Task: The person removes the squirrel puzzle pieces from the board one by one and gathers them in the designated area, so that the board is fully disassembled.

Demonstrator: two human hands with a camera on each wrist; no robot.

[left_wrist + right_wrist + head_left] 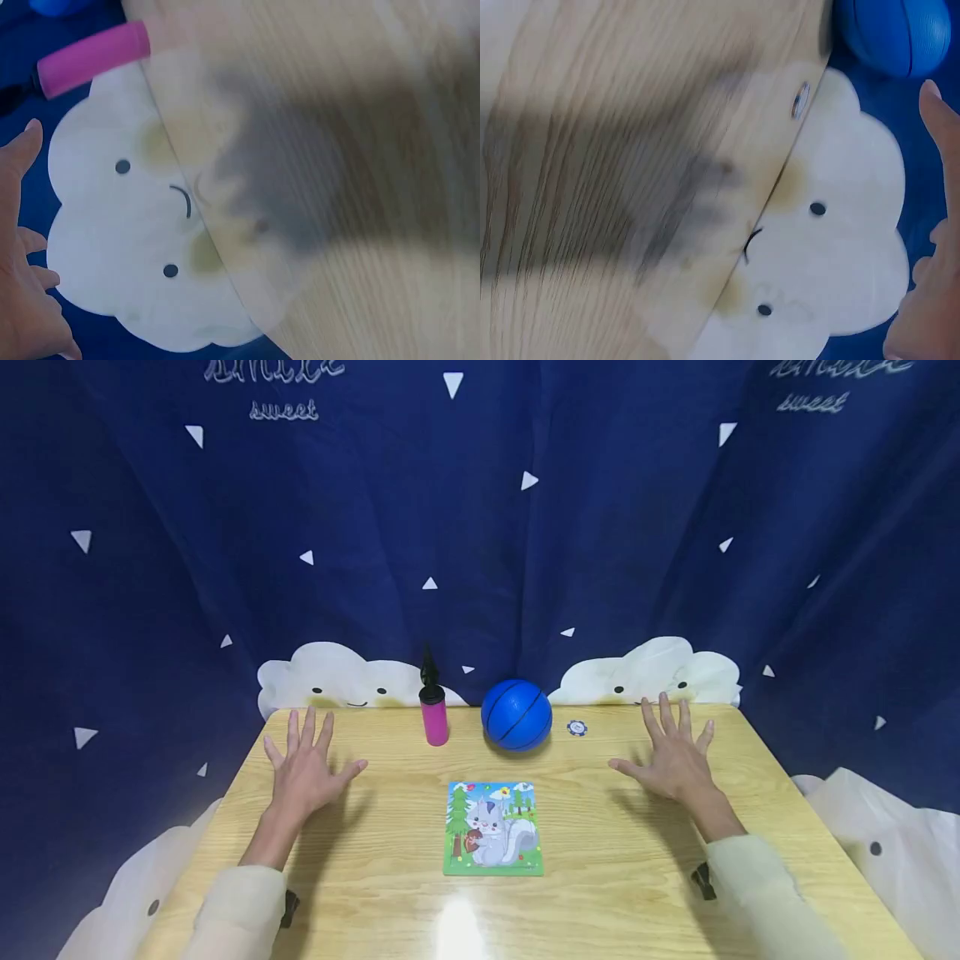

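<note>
Both hands hover over the wooden table with fingers spread, holding nothing. The left hand (303,777) is at the table's left side, its thumb toward a pink hand pump (435,718) with a black nozzle. At the right side, the right hand (675,760) has its thumb toward the middle; nearest it is a small blue-and-white poker chip (577,727). Between pump and chip sits a blue ball (516,716) with black lines, like a small basketball. A square picture puzzle (492,828) showing a squirrel lies flat in the middle. The right wrist view also shows the ball (892,34).
The light wooden table (577,893) ends at a dark blue curtain (480,527) with white triangles and cloud shapes. Pump, ball and chip stand along its far edge. A bright light reflection (459,931) shows at the near side. Dark straps (703,881) sit at the wrists.
</note>
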